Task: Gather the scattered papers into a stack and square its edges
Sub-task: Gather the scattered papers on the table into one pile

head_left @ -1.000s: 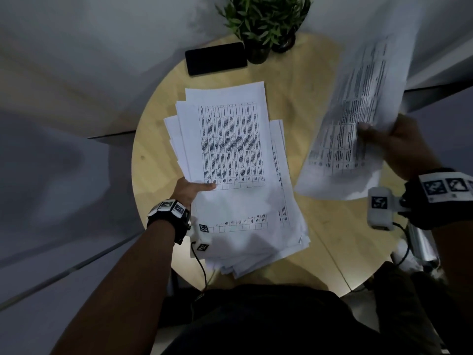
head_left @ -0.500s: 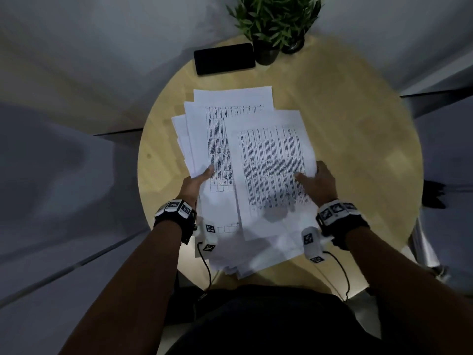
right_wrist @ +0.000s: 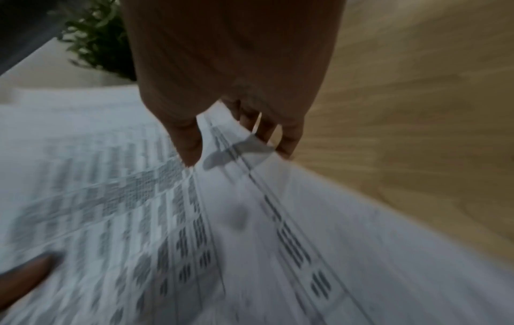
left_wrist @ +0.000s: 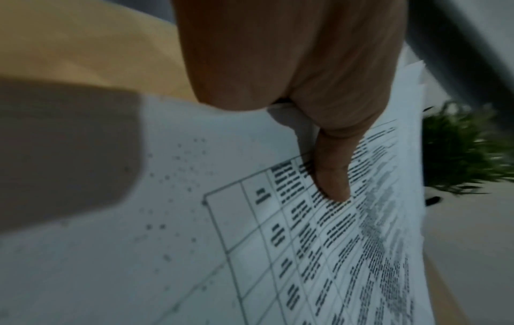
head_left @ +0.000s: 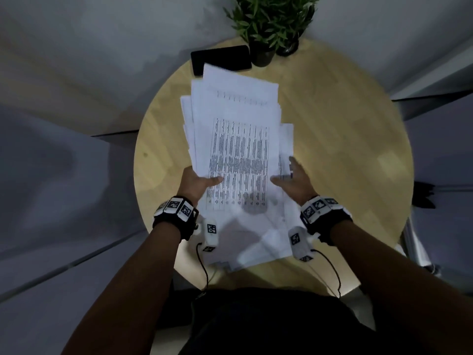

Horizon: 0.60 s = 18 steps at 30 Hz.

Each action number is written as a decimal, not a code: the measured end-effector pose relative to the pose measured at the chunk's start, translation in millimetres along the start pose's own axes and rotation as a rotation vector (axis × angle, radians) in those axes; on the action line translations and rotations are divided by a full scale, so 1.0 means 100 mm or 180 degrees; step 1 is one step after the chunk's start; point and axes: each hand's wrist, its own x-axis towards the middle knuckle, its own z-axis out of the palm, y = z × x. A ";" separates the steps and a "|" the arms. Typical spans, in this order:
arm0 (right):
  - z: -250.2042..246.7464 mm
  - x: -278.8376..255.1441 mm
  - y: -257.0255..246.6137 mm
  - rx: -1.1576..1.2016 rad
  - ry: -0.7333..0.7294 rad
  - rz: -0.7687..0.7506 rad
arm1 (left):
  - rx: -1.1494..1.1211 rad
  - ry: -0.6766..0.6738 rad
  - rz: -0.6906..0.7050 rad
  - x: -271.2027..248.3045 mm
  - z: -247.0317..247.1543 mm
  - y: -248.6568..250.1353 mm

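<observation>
A loose stack of white printed papers [head_left: 238, 149] lies fanned on the round wooden table [head_left: 345, 149], its far end reaching the phone. My left hand [head_left: 202, 181] holds the stack's left edge. Its thumb [left_wrist: 331, 176] lies on the top sheet's printed table [left_wrist: 278, 263] and its fingers are hidden beneath. My right hand [head_left: 294, 180] holds the right edge, where the thumb [right_wrist: 186, 143] presses on top and the fingers [right_wrist: 286, 140] run along and under the sheets [right_wrist: 139, 220]. The near end of the stack is uneven, with corners sticking out.
A black phone [head_left: 222, 58] lies at the table's far edge, just beyond the papers. A potted green plant [head_left: 271, 19] stands to its right. Bare wood shows right and left of the stack. Grey walls close in behind the table.
My right hand brought a sheet from the right and laid it on the pile. Both hands now hold the pile's sides, the top sheet has shifted left, and the stack reaches farther toward the phone.
</observation>
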 end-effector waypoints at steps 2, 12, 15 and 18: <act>-0.18 -0.02 -0.08 0.0415 0.0210 -0.0018 | 0.0049 -0.0074 0.0288 -0.10 0.00 0.09; -1.22 -0.71 -0.78 0.1433 0.0046 -0.1721 | -0.0376 0.0063 0.1753 -1.30 0.01 1.05; -1.30 -0.91 -0.78 0.1802 0.0238 -0.1973 | -0.0776 0.0215 0.2059 -1.62 0.26 1.14; -1.37 -1.02 -0.64 0.1953 0.0335 -0.2103 | -0.1046 0.0394 0.2120 -1.77 0.50 1.05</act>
